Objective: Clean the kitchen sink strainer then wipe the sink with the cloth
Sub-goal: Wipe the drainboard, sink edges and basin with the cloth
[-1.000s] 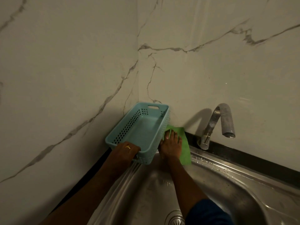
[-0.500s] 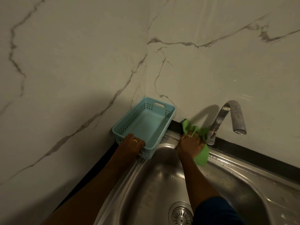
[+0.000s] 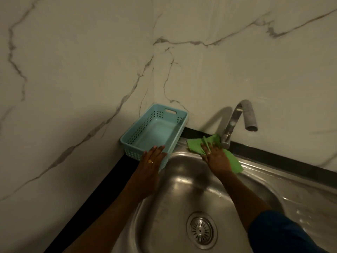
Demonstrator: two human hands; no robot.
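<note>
A steel sink (image 3: 182,181) fills the lower middle, with its round strainer (image 3: 201,229) seated in the drain. A green cloth (image 3: 235,162) lies on the sink's back rim beside the tap base. My right hand (image 3: 217,157) presses flat on the cloth, fingers spread. My left hand (image 3: 152,159) rests on the near end of a light blue plastic basket (image 3: 156,130), fingers laid over its rim. The basket sits in the corner at the sink's back left and looks empty.
A curved metal tap (image 3: 237,121) rises from the back rim, right of the cloth. White marble walls meet in a corner behind the basket. A black countertop strip (image 3: 273,157) runs along the wall. Water drops lie on the draining surface at right.
The basket has come down onto the corner of the counter. My right hand has spread the bunched cloth flatter along the back rim near the tap base. My left fingers have opened over the basket rim.
</note>
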